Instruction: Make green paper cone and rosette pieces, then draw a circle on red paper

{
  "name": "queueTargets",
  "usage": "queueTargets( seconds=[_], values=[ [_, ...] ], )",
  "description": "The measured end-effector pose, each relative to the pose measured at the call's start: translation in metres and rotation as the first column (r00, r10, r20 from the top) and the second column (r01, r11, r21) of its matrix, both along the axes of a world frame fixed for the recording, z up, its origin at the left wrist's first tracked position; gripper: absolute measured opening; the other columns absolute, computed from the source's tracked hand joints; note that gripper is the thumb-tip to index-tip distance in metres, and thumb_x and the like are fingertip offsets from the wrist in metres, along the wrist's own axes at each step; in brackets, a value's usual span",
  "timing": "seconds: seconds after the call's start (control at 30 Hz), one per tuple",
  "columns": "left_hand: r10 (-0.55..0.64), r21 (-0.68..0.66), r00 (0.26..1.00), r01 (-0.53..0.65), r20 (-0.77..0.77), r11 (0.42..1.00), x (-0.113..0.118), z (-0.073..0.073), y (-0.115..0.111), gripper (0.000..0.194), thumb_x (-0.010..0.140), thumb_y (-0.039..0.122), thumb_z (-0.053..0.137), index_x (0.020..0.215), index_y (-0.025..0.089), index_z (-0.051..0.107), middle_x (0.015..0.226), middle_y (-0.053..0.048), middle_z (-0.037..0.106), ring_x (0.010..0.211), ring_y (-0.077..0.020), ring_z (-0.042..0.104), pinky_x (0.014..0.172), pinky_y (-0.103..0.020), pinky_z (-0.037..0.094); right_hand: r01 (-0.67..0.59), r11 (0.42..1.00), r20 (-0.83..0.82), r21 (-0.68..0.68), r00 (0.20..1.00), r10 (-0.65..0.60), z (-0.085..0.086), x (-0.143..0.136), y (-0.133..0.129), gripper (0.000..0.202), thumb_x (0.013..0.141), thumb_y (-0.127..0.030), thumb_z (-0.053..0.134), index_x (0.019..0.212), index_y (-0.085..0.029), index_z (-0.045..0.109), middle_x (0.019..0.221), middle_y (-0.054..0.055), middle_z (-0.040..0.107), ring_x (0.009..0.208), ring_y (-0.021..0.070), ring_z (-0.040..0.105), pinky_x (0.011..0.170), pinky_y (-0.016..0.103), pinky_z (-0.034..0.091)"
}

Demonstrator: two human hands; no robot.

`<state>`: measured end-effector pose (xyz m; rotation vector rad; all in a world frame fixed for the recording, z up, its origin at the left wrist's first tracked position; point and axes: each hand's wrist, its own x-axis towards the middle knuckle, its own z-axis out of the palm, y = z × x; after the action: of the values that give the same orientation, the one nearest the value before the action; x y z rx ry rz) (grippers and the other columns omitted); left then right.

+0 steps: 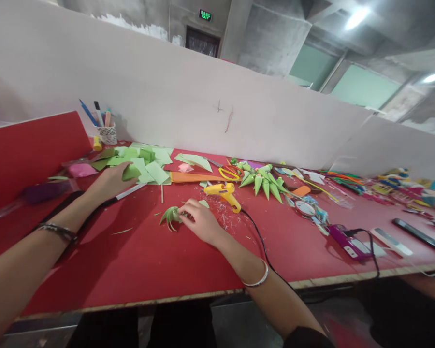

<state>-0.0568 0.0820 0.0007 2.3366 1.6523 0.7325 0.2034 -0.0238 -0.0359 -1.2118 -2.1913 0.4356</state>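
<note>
My left hand (112, 181) reaches to the front edge of a loose pile of green paper pieces (154, 154). Its fingers curl round a green paper piece (131, 172), and the thumb side is partly hidden. Lower on the red tabletop, my right hand (199, 220) pinches a small green paper piece cut into curled strips (170, 216). The strips fan out to the left of my fingertips. Just behind that hand, a yellow hot glue gun (224, 194) lies on its side with its black cord running toward the table's front edge.
Green pointed paper shapes (264, 181) cluster right of yellow-handled scissors (229, 174). A utility knife (130, 191) lies near my left hand. At the back left stands a pen cup (108, 134). A purple power strip (349, 243) sits at the right, near a white partition (188, 106).
</note>
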Motion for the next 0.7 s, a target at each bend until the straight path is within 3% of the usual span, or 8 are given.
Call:
queueTargets(
  seconds=[0.1, 0.2, 0.33, 0.5, 0.6, 0.7],
  values=[
    [-0.058, -0.052, 0.998, 0.058, -0.006, 0.997, 0.015, 0.011, -0.023, 0.059, 0.078, 0.05, 0.046, 0.126, 0.018, 0.037, 0.094, -0.005, 0.054, 0.078, -0.0192, 0.051, 0.071, -0.031, 0.041, -0.001, 1.0, -0.004, -0.015, 1.0, 0.001, 0.0, 0.0, -0.001, 0.011, 0.084, -0.026, 0.048, 0.088, -0.02, 0.057, 0.09, 0.002, 0.053, 0.076, 0.0116, 0.054, 0.069, 0.024, 0.042],
    [-0.159, -0.088, 0.985, 0.165, 0.065, 0.982, 0.032, 0.016, -0.048, 0.059, 0.078, 0.048, 0.048, 0.129, 0.022, 0.034, 0.077, 0.0, 0.053, 0.058, -0.0132, 0.047, 0.057, -0.026, 0.04, 0.034, 0.998, -0.126, 0.052, 0.992, -0.027, 0.0, -0.002, -0.004, 0.023, 0.081, -0.026, 0.05, 0.103, -0.02, 0.049, 0.097, 0.005, 0.05, 0.084, 0.0143, 0.053, 0.074, 0.028, 0.044],
    [-0.272, -0.055, 0.959, 0.276, 0.081, 0.959, 0.052, 0.012, -0.075, 0.054, 0.077, 0.046, 0.05, 0.124, 0.024, 0.037, 0.096, -0.004, 0.058, 0.07, -0.0163, 0.055, 0.062, -0.027, 0.044, 0.112, 0.98, -0.331, 0.167, 0.942, -0.051, 0.004, -0.004, -0.008, 0.037, 0.081, -0.027, 0.049, 0.115, -0.02, 0.037, 0.099, 0.006, 0.047, 0.086, 0.015, 0.05, 0.081, 0.032, 0.045],
    [-0.379, -0.082, 0.922, 0.384, 0.076, 0.92, 0.066, 0.003, -0.092, 0.045, 0.08, 0.037, 0.048, 0.122, 0.024, 0.038, 0.097, -0.006, 0.062, 0.079, -0.0192, 0.06, 0.064, -0.027, 0.046, -0.034, 0.976, -0.298, 0.214, 0.949, 0.099, 0.008, -0.008, -0.009, 0.013, 0.083, -0.031, 0.05, 0.089, -0.02, 0.052, 0.093, 0.004, 0.046, 0.086, 0.0139, 0.05, 0.079, 0.029, 0.045],
    [-0.424, -0.056, 0.902, 0.428, 0.077, 0.902, 0.067, 0.001, -0.095, 0.042, 0.08, 0.032, 0.048, 0.12, 0.023, 0.038, 0.097, -0.007, 0.062, 0.081, -0.0198, 0.061, 0.066, -0.028, 0.047, -0.076, 0.972, -0.301, 0.223, 0.943, 0.143, 0.007, -0.011, -0.009, 0.017, 0.086, -0.028, 0.045, 0.076, -0.018, 0.054, 0.088, 0.004, 0.046, 0.084, 0.0129, 0.05, 0.077, 0.026, 0.044],
    [-0.418, -0.077, 0.907, 0.422, 0.056, 0.903, 0.065, 0.002, -0.095, 0.041, 0.08, 0.033, 0.047, 0.119, 0.022, 0.038, 0.098, -0.008, 0.061, 0.081, -0.0205, 0.061, 0.066, -0.029, 0.047, -0.078, 0.978, -0.318, 0.193, 0.938, 0.137, 0.006, -0.012, -0.009, 0.02, 0.087, -0.027, 0.044, 0.075, -0.017, 0.056, 0.087, 0.004, 0.048, 0.083, 0.0125, 0.051, 0.076, 0.025, 0.043]
  ],
)
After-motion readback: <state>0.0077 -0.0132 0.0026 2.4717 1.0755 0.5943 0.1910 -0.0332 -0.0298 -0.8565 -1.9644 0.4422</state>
